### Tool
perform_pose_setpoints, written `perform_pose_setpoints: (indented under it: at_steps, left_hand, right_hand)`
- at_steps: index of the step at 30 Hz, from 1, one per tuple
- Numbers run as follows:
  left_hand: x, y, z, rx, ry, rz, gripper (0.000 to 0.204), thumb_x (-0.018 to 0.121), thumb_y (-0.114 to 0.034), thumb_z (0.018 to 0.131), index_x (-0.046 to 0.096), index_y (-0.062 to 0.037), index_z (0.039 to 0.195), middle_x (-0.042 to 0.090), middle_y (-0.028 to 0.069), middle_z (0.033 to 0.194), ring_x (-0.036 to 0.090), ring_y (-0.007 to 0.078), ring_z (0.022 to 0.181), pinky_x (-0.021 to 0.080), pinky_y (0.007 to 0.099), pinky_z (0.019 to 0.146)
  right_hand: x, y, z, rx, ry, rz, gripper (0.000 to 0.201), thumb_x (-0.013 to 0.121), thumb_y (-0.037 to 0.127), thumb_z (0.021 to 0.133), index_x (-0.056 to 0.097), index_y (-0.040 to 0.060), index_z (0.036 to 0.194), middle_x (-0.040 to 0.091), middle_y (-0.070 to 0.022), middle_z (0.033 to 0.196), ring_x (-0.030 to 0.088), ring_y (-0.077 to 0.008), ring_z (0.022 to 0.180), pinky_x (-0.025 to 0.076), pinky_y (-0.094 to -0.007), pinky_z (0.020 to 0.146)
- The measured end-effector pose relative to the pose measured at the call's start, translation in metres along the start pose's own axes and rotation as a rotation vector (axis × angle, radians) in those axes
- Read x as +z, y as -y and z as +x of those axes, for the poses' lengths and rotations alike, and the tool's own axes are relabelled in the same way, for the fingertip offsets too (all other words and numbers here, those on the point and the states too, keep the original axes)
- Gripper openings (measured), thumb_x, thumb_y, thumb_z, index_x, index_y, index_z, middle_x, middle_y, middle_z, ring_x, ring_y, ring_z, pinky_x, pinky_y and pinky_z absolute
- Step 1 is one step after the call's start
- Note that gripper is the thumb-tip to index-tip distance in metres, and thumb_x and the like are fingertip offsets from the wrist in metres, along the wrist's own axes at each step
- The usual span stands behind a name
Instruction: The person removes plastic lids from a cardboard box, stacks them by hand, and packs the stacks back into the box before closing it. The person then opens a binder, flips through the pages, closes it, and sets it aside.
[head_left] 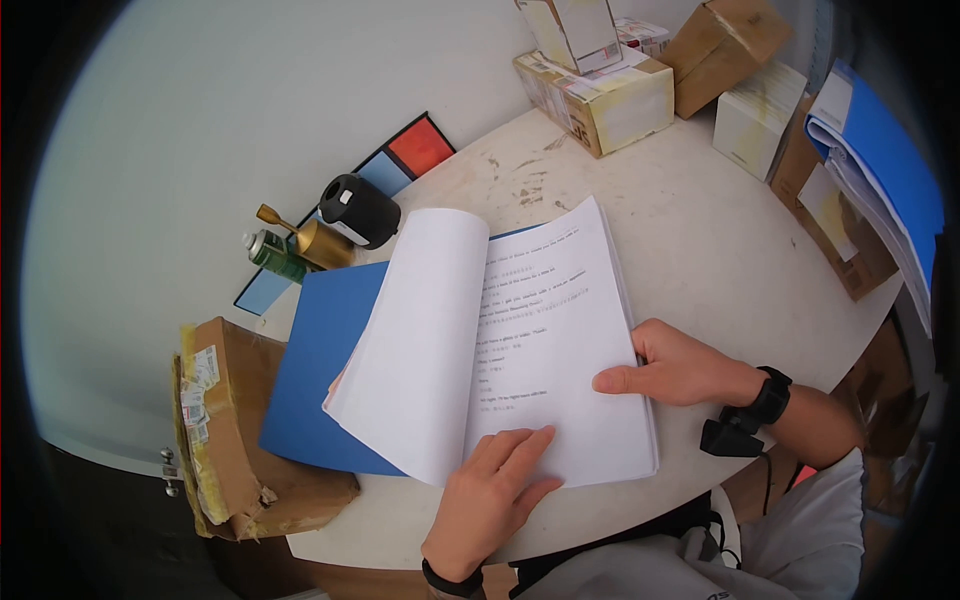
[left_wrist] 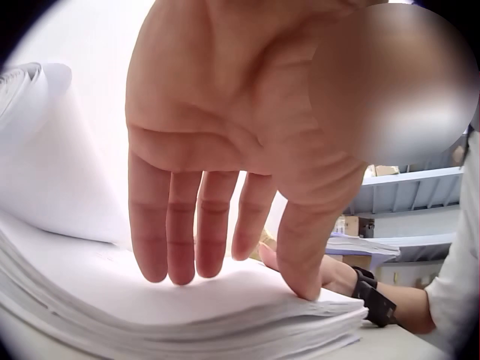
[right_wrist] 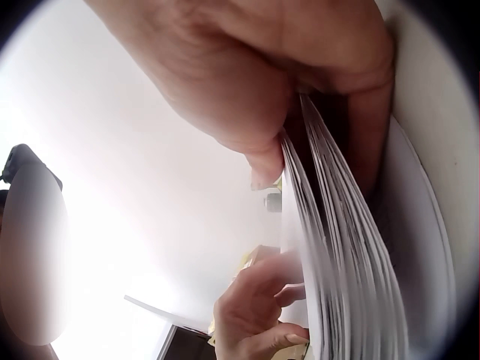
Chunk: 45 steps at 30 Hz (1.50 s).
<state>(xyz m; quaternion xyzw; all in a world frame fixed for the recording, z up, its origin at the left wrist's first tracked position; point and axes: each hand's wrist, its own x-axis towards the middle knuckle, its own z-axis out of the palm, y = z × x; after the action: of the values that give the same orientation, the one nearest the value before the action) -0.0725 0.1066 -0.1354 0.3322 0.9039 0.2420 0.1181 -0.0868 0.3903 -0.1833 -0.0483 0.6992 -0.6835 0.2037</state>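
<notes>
A thick stack of printed pages (head_left: 540,350) lies fanned over a blue folder (head_left: 315,340), with turned pages (head_left: 415,350) curling over on the left. The left hand (head_left: 495,490) rests its fingertips on the lower part of the printed page; in the left wrist view that hand (left_wrist: 217,150) has its fingers extended down to the paper. At the right edge, the right hand (head_left: 690,370) grips the stack, thumb on top and fingers beneath. The right wrist view shows the right hand (right_wrist: 277,75) around the page edges (right_wrist: 349,225), which are parted into layers.
Left of the folder stands a worn cardboard box (head_left: 260,430). Behind are a black cylinder (head_left: 360,211), a gold object (head_left: 322,243) and a green can (head_left: 275,256). Cartons (head_left: 600,100) stand at the back, and another blue folder (head_left: 880,150) is at the right.
</notes>
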Motion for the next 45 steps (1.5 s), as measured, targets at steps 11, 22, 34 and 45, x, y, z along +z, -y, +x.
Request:
perform_pose_setpoints:
  at_steps: [11, 22, 34, 45]
  left_hand:
    - [-0.015, 0.018, -0.001, 0.105, 0.031, 0.017, 0.056, 0.089, -0.021, 0.076, 0.069, -0.0070, 0.126, 0.070, 0.0081, 0.122, 0.067, 0.0306, 0.109, 0.059, 0.0388, 0.090]
    - [-0.021, 0.047, -0.026, -0.395, -0.485, -0.353, 0.013, 0.075, -0.005, 0.090, 0.065, 0.0027, 0.090, 0.067, 0.0076, 0.075, 0.066, 0.0176, 0.064, 0.052, 0.0276, 0.059]
    - [-0.020, 0.002, -0.017, 0.092, -0.110, 0.075, 0.058, 0.095, -0.027, 0.069, 0.071, -0.0077, 0.118, 0.069, 0.0091, 0.107, 0.068, 0.0291, 0.095, 0.059, 0.0372, 0.079]
    - [-0.028, 0.037, -0.018, -0.181, -0.296, -0.072, 0.014, 0.079, -0.007, 0.086, 0.073, 0.0018, 0.095, 0.069, 0.0097, 0.076, 0.068, 0.0233, 0.065, 0.054, 0.0320, 0.062]
  right_hand:
    - [-0.007, -0.002, 0.000, 0.070, 0.022, -0.065, 0.073, 0.049, 0.063, 0.106, 0.071, -0.0066, 0.100, 0.065, -0.0040, 0.088, 0.055, -0.0096, 0.079, 0.046, -0.0280, 0.067]
    - [-0.019, 0.001, -0.002, 0.001, 0.235, 0.017, 0.050, 0.065, 0.035, 0.106, 0.062, -0.0064, 0.133, 0.069, -0.0100, 0.126, 0.064, -0.0160, 0.110, 0.052, -0.0309, 0.100]
    - [-0.013, 0.000, 0.001, 0.060, 0.214, 0.111, 0.037, 0.074, 0.017, 0.099, 0.069, -0.0081, 0.125, 0.073, -0.0105, 0.119, 0.065, -0.0138, 0.107, 0.052, -0.0295, 0.096]
    - [-0.011, 0.003, -0.002, 0.061, 0.171, 0.083, 0.047, 0.076, 0.028, 0.098, 0.067, -0.0077, 0.128, 0.073, -0.0134, 0.119, 0.066, -0.0172, 0.107, 0.052, -0.0319, 0.097]
